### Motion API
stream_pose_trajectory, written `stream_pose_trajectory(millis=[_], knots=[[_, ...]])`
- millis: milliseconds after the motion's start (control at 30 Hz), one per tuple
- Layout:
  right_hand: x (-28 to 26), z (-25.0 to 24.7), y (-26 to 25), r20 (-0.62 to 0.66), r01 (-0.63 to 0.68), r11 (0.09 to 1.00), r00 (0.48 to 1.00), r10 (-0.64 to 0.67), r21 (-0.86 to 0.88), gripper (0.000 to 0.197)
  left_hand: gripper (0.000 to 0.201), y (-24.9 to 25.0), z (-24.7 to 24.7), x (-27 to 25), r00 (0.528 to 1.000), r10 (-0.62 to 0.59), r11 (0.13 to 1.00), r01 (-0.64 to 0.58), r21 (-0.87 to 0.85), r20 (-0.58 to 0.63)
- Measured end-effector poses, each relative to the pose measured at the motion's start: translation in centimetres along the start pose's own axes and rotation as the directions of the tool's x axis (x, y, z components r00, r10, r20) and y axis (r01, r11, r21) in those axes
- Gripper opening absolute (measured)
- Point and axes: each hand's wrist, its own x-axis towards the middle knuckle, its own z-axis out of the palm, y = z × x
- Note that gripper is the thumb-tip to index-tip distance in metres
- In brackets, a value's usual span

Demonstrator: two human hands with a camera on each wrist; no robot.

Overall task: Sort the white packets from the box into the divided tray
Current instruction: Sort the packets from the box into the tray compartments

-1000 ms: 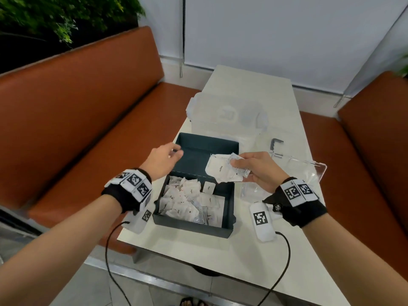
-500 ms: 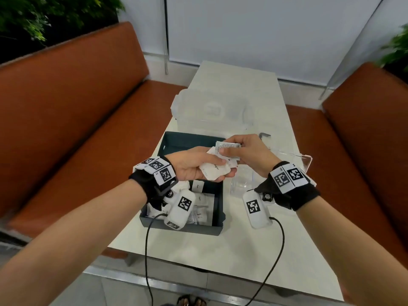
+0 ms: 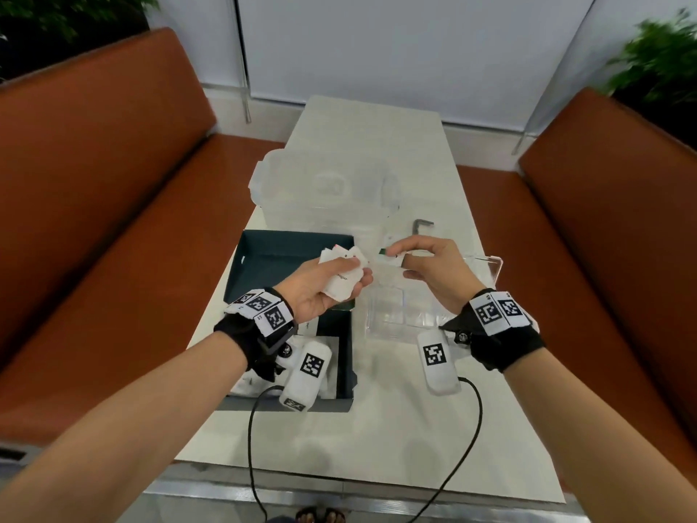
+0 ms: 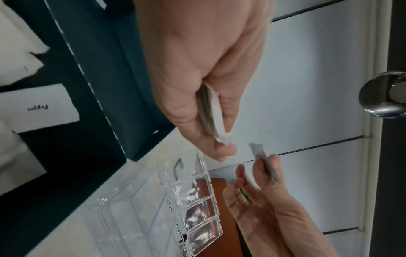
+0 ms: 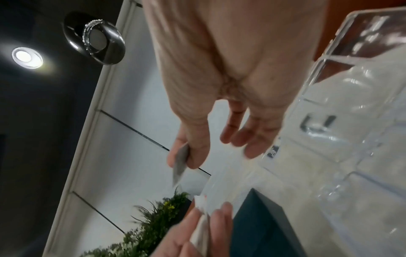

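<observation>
Half a second back our two hands were bunched together over one clump of packets; now they've parted, and the right hand (image 3: pixel 430 269) has come away toward the tray with a single packet.

Biggest first: the white desk (image 3: pixel 377 428) carries it all, with orange bench seats on either side. On it, toward our left, sits the dark teal box (image 3: pixel 271 254), where more white packets (image 4: pixel 37 107) lie loose, one printed face up. Just beside the box, toward our right, is the clear divided tray (image 3: pixel 399 315), its compartments looking bare so far, though glare makes that hard to swear to. A small bent metal key (image 3: pixel 422 226) lies beyond it.

The left hand (image 3: pixel 324 288) hovers above the box's far half, fingers and thumb curled round a stack of packets (image 3: pixel 345 281). We reckon it serves as the magazine, held close so the other hand can peel off one at a time. The stack lies flat across the palm, its long axis running away from us and slightly rightward, the jagged ends fanning out at the far end.

The right hand pinches one packet (image 3: pixel 388 256) between thumb and forefinger, other fingers relaxed and spread. It hangs over the tray's far edge, its long axis roughly crosswise, the free end pointing back toward the left hand.
</observation>
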Motion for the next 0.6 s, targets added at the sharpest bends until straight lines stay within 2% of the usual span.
stream_pose_trajectory(millis=[67, 200, 300, 400, 467, 533, 600], knots=[[-0.1, -0.5, 0.5, 0.004, 0.04, 0.999, 0.999, -0.04, -0.009, 0.037, 0.033, -0.1, 0.3, 0.6, 1.0, 0.013, 1.0, -0.013, -0.008, -0.016], [0.1, -0.6, 1.4, 0.063, 0.075, 0.991, 0.996, -0.068, -0.109, 0.032, 0.039, -0.6, 1.6, 1.6, 0.999, 0.044, 0.997, -0.043, 0.06, -0.013], [0.5, -1.1, 1.8, 0.087, 0.007, 0.995, 0.996, 0.002, -0.099, 0.035, 0.041, -0.9, 2.0, 2.4, 0.995, 0.086, 0.993, -0.082, 0.083, -0.053], [1.0, -1.7, 2.0, 0.143, -0.079, 0.997, 0.987, 0.077, 0.009, 0.034, 0.04, -1.0, 2.0, 3.0, 0.988, 0.116, 0.985, -0.102, 0.139, -0.097], [1.7, -2.0, 2.1, 0.113, -0.1, 0.993, 0.989, 0.092, 0.068, 0.028, 0.041, -1.1, 1.9, 3.4, 0.984, 0.136, 0.974, -0.111, 0.199, -0.116], [2.4, -2.1, 2.4, 0.066, -0.092, 0.995, 0.993, 0.094, -0.025, 0.027, 0.044, -1.3, 1.9, 3.7, 0.982, 0.141, 0.965, -0.108, 0.239, -0.126], [3.3, -2.2, 2.9, 0.01, -0.074, 0.976, 0.997, 0.077, -0.203, 0.022, 0.045, -1.5, 1.7, 3.8, 0.979, 0.149, 0.96, -0.11, 0.256, -0.138]])
